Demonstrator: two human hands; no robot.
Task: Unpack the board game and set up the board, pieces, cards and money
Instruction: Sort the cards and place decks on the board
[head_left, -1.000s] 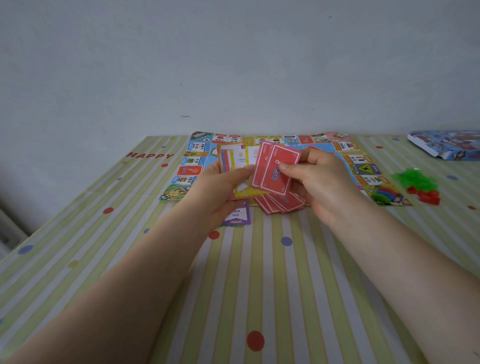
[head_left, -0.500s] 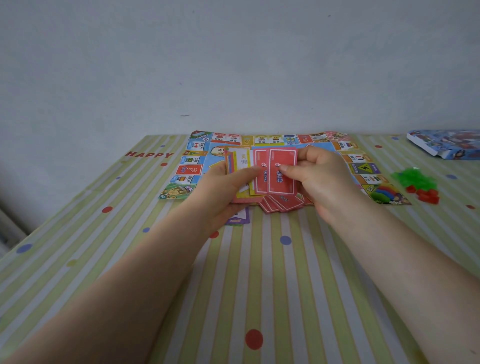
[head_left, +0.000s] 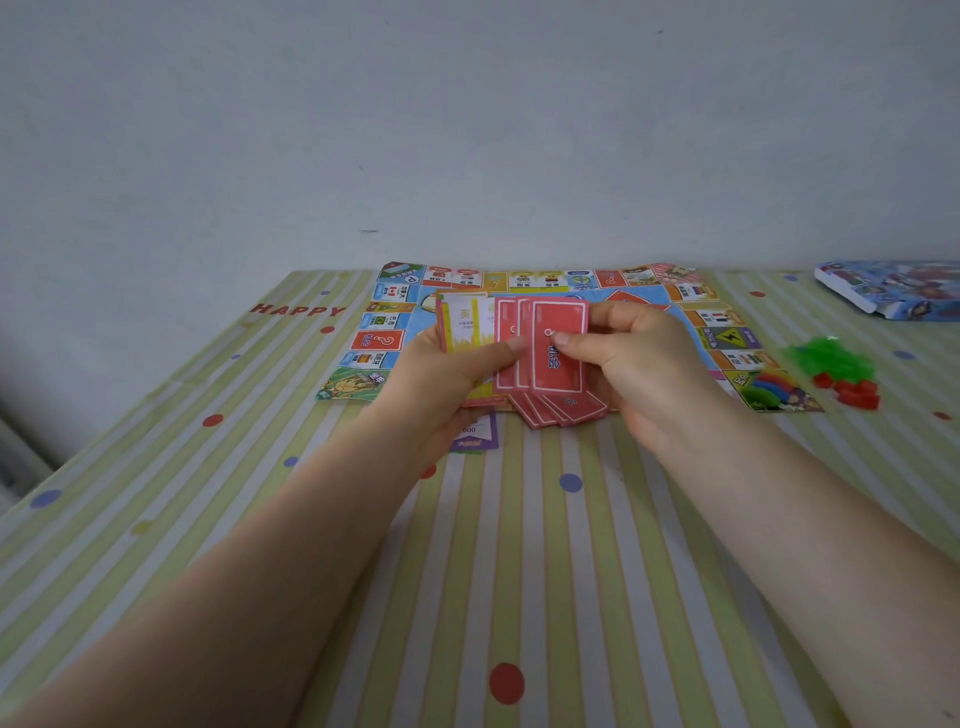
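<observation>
The colourful game board (head_left: 395, 306) lies flat at the table's far side. My left hand (head_left: 452, 379) holds a fanned stack of cards (head_left: 467, 325), yellow-and-white faces at the left and red backs at the right. My right hand (head_left: 639, 364) pinches the front red card (head_left: 558, 358) of that fan between thumb and fingers. Under both hands, at the board's near edge, lies a loose spread of red cards (head_left: 563, 408). A purple money note (head_left: 475, 434) lies just below my left hand, partly hidden by it.
Green pieces (head_left: 831, 356) and red pieces (head_left: 852, 392) lie in a small heap right of the board. The blue game box (head_left: 893, 288) sits at the far right edge. A striped, dotted tablecloth (head_left: 519, 571) covers the table; a grey wall stands behind.
The red cards in my hands have turned from tilted to upright and squared up against the fan. Both hands have stayed over the board's near edge.
</observation>
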